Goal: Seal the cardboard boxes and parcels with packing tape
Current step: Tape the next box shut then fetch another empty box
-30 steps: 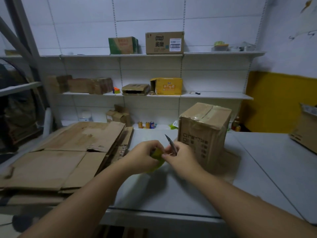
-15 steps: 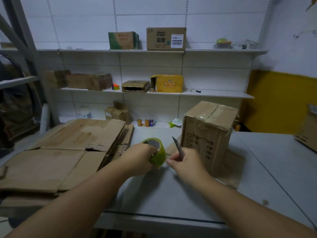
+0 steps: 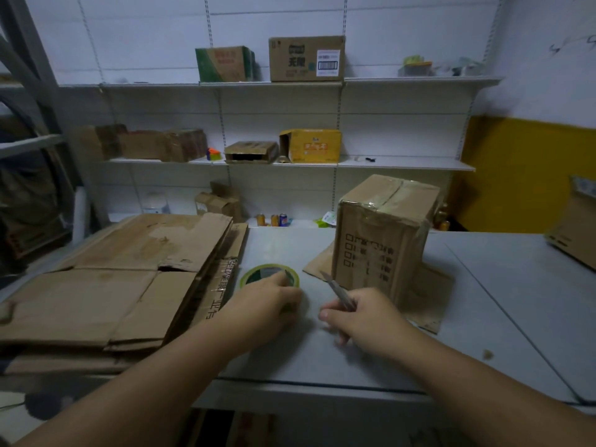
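A green roll of packing tape lies flat on the grey table. My left hand holds its near rim, fingers curled over the edge. My right hand grips a utility knife, blade pointing up and away. Just behind the knife stands a brown cardboard box with tape across its closed top flaps, set on a flat piece of cardboard.
A stack of flattened cardboard boxes covers the table's left side. Another box sits at the far right edge. Wall shelves behind hold several boxes, and three cans stand at the table's back.
My left hand has lowered the tape roll from upright in the air to flat on the table. My right hand with the knife has dropped lower, away from the roll.
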`<state>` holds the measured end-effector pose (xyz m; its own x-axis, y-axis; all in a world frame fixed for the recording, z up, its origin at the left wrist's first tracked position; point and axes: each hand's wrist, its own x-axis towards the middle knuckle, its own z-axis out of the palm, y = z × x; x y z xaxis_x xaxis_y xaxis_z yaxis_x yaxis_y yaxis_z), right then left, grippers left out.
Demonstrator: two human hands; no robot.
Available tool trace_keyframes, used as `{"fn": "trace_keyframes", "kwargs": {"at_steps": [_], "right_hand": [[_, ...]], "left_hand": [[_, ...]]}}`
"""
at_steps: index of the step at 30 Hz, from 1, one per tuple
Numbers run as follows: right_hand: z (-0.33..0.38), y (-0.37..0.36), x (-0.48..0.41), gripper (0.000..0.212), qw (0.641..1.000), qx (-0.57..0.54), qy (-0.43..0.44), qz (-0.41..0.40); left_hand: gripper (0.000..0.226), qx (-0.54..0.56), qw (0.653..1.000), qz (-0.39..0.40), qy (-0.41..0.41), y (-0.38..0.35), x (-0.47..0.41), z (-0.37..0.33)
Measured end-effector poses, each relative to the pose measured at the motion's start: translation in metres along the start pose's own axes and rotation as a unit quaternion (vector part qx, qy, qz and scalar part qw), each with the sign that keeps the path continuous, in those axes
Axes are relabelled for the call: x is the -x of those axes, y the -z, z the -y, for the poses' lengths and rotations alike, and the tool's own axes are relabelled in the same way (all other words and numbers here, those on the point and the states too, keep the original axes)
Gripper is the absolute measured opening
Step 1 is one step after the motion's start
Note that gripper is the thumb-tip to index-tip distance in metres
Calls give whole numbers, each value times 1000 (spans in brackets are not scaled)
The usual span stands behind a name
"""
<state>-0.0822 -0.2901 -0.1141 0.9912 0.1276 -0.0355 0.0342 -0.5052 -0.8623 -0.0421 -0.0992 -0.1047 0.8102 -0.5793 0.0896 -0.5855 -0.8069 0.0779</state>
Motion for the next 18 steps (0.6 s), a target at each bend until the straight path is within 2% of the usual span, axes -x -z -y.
{"fn": "trace_keyframes", "kwargs": {"at_steps": [4,6,8,11,13,16,18], "right_hand": [[-8,19,14,12,1000,25,10,-16],[-14,28,19,21,990,135,9,-30],[-22,32,22,27,963,265,14,-53],[-31,25,22,20,924,366,58,-94],[-34,21,19,11,915,379,87,-108],[-38,17,13,15,915,372,110,-115],[-39,13,9,22,916,366,126,-107]], "left_hand": [[18,40,998,-38,-28,-8,4,10],[24,36,997,-53,-53,-11,6,14],[33,-5,996,-61,-70,-15,7,15],[36,-71,985,-104,-115,-19,11,13],[31,-87,977,-126,-146,-17,11,11],[13,-55,969,-131,-203,-8,8,9],[20,-31,971,-102,-215,-4,7,6]]}}
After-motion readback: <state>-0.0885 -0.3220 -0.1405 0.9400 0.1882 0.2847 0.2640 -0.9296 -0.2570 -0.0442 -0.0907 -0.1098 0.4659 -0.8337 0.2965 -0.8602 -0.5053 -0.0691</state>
